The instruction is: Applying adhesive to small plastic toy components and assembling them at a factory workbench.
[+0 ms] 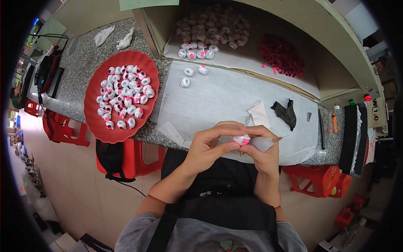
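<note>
Close in front of me, over the table's near edge, a small rounded white piece with bright pink parts [242,140] is pinched by both hands. My left hand [210,146] grips it from the left between thumb and fingers. From the other side, my right hand [265,154] has thumb and fingertips on it. Tucked in that same right hand is a whitish translucent bottle [263,144], its thin needle tip pointing right; the fingers hide part of it. Three similar white pieces [189,72] lie on the white paper sheet [218,105] beyond my hands.
A red scalloped tray [94,119] at left holds many white, pink and dark pieces. Under the shelf lie a heap of white-pink pieces [210,31] and a pile of dark pink bits [281,54]. Crumpled tissue [260,114], a black scrap [286,113] and an orange pen-like tool [334,123] lie rightward.
</note>
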`<action>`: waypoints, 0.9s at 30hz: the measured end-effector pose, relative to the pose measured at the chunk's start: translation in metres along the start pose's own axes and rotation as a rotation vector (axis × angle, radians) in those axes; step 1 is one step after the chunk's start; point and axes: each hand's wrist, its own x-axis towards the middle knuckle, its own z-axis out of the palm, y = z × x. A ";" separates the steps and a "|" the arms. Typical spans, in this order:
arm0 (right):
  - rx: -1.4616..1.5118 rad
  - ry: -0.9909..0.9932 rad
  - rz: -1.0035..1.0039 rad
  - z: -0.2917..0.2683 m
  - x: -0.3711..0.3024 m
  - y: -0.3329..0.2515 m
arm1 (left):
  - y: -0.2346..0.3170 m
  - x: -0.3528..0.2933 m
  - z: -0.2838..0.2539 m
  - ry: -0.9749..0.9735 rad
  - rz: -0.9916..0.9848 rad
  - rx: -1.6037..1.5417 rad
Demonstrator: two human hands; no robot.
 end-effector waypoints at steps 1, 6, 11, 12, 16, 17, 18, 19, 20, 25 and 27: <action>0.019 0.005 0.002 -0.002 -0.001 0.002 | 0.000 0.000 0.000 -0.002 -0.018 -0.009; -0.001 0.033 -0.016 -0.002 -0.004 0.004 | 0.000 -0.001 0.000 0.007 -0.101 -0.078; 0.022 0.027 -0.021 0.000 -0.003 0.002 | 0.000 -0.002 -0.001 0.005 -0.090 -0.098; 0.021 0.022 -0.026 0.001 -0.003 0.002 | 0.000 -0.002 -0.001 0.006 -0.089 -0.097; 0.029 0.002 -0.039 -0.001 -0.004 0.003 | -0.001 -0.002 -0.002 -0.030 -0.051 -0.092; 0.029 0.001 -0.039 -0.001 -0.004 0.003 | -0.001 -0.002 -0.002 -0.033 -0.056 -0.101; 0.031 -0.002 -0.037 0.000 -0.004 0.002 | -0.001 -0.002 -0.003 -0.032 -0.055 -0.101; 0.034 -0.005 -0.036 0.000 -0.004 0.002 | 0.000 -0.002 -0.003 -0.033 -0.055 -0.102; 0.033 -0.007 -0.036 0.000 -0.004 0.002 | 0.000 -0.002 -0.003 -0.034 -0.054 -0.103; 0.024 0.002 -0.048 0.000 -0.003 0.003 | 0.003 -0.002 -0.001 -0.025 -0.079 -0.098; 0.026 0.003 -0.052 0.000 -0.003 0.003 | 0.004 -0.002 -0.002 -0.012 -0.108 -0.097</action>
